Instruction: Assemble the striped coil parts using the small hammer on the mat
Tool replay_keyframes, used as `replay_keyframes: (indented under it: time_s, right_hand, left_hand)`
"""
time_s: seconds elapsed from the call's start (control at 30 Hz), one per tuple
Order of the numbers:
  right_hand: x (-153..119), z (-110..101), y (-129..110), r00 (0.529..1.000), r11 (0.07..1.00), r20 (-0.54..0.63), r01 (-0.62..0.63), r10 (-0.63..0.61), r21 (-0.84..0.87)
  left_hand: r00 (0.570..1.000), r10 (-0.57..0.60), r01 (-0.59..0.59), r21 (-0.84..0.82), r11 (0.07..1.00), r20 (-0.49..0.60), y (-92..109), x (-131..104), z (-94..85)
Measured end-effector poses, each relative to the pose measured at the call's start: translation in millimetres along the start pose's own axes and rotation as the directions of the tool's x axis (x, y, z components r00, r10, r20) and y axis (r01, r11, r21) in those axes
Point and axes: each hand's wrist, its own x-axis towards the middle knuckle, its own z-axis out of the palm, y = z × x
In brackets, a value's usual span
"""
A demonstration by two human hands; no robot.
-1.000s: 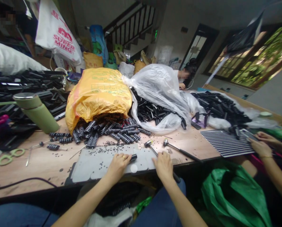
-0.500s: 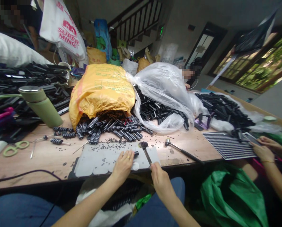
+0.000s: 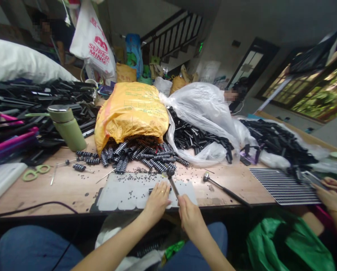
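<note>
In the head view we list the following.

Item, our left hand [image 3: 157, 199]: fingers nearly straight and side by side, laid over a short black piece [image 3: 151, 191] whose end shows beyond them; whether they are closed on it, we cannot tell. The piece lies on a grey mat [image 3: 116, 198] at the near edge of the worktop [image 3: 208, 197].

Item, our right hand [image 3: 189, 214]: closed round the handle of the raised hammer [image 3: 174, 188], its head up and away from us, near the left fingertips. Whether the head touches anything, we cannot tell.

Item, a spare hammer [image 3: 224, 191], lying aslant to the right of the mat.

Item, small dark bits [image 3: 134, 182], scattered over the mat and beyond its far edge.

Item, a yellow sack [image 3: 134, 109], open towards us, with banded black rods [image 3: 145, 155] spilling from its mouth.

Item, a clear plastic bag [image 3: 205, 101], just right of the sack, with black parts [image 3: 191, 135] at its opening.

Item, to our left, a green flask [image 3: 69, 130], tilted in view, and green scissors [image 3: 36, 172].

Item, to our right, a striped sheet [image 3: 284, 187], lying flat, with a co-worker's hand [image 3: 330, 199] beside it.
</note>
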Motion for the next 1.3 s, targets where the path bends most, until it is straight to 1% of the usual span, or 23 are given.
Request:
replay_keyframes:
  time_s: [0.07,0.1,0.17,0.23,0.3,0.37,0.43,0.5,0.57,0.6,0.63,0.7,0.73,0.77,0.83,0.9,0.93,1.0,1.1,1.23,1.3]
  right_hand:
    - [-2,-4,-3,0.999,0.999,-0.035,0.0,0.002,0.045]
    - [-3,-1,-5,0.999,1.0,-0.032,0.01,-0.009,0.03]
    - [-5,11,-7,0.999,0.996,0.031,0.031,-0.029,-0.089]
    - [-5,25,-7,0.991,0.966,0.132,0.055,-0.022,-0.252]
    - [-4,33,-4,0.984,0.937,0.177,0.077,-0.017,-0.341]
    - [-1,31,1,0.99,0.939,0.132,0.083,-0.041,-0.335]
    - [5,20,10,0.998,0.946,0.036,0.051,-0.042,-0.321]
    - [13,7,25,0.999,0.938,-0.045,-0.023,0.008,-0.345]
    - [23,-2,47,0.992,0.903,-0.091,-0.117,0.087,-0.413]
    - [27,-6,59,0.986,0.876,-0.104,-0.162,0.128,-0.454]
    - [31,-8,71,0.98,0.847,-0.116,-0.2,0.164,-0.493]
    - [39,-10,93,0.968,0.795,-0.157,-0.249,0.195,-0.553]
    - [42,-11,101,0.966,0.782,-0.187,-0.255,0.179,-0.569]
    - [46,-12,107,0.964,0.781,-0.222,-0.248,0.143,-0.573]
    - [53,-13,112,0.958,0.804,-0.284,-0.203,0.044,-0.558]
    - [62,-13,110,0.951,0.844,-0.307,-0.138,-0.033,-0.519]
    - [66,-12,107,0.951,0.863,-0.305,-0.107,-0.057,-0.493]
    - [75,-7,100,0.953,0.897,-0.286,-0.036,-0.102,-0.441]
    - [85,3,86,0.953,0.927,-0.254,0.06,-0.163,-0.371]
    - [88,13,65,0.958,0.944,-0.206,0.131,-0.199,-0.304]
    - [87,16,57,0.959,0.95,-0.187,0.158,-0.213,-0.269]
  left_hand:
    - [1.0,0.019,-0.019,-0.012,1.0,-0.002,6,-4,-2.3]
    - [0.999,0.032,-0.032,-0.014,0.999,-0.002,8,-7,-2.3]
    - [0.999,0.04,-0.04,-0.007,0.999,0.004,9,-11,-0.9]
    - [0.999,0.037,-0.037,0.005,0.999,0.011,7,-12,0.3]
    - [0.999,0.041,-0.041,-0.009,0.999,0.012,4,-8,-1.2]
    - [0.999,0.043,-0.042,-0.062,0.997,0.014,4,-5,-6.6]
    - [0.997,0.06,-0.054,-0.122,0.991,0.042,10,-4,-15.2]
    - [0.993,0.088,-0.075,-0.163,0.984,0.074,19,-8,-25.4]
    - [0.993,0.091,-0.075,-0.192,0.978,0.074,21,-10,-35.8]
    - [0.997,0.058,-0.046,-0.197,0.979,0.057,16,-8,-40.6]
    - [0.999,0.009,-0.002,-0.188,0.982,0.033,6,-4,-45.0]
    - [0.992,-0.12,0.116,-0.101,0.988,-0.03,-24,11,-51.9]
    - [0.987,-0.154,0.154,-0.022,0.988,-0.052,-43,22,-54.3]
    - [0.99,-0.139,0.14,0.038,0.989,-0.037,-62,32,-56.0]
    - [0.997,-0.083,0.084,0.054,0.995,-0.003,-94,51,-57.2]
    - [0.999,0.016,-0.019,0.065,0.998,0.043,-112,63,-56.2]
    - [0.996,0.068,-0.073,0.074,0.995,0.064,-116,66,-55.2]
    - [0.983,0.155,-0.165,0.097,0.982,0.1,-117,69,-52.8]
    - [0.972,0.2,-0.216,0.14,0.966,0.12,-115,70,-49.5]
    - [0.966,0.243,-0.254,0.168,0.952,0.087,-113,73,-48.3]
    - [0.959,0.283,-0.284,0.154,0.946,0.031,-105,68,-50.4]
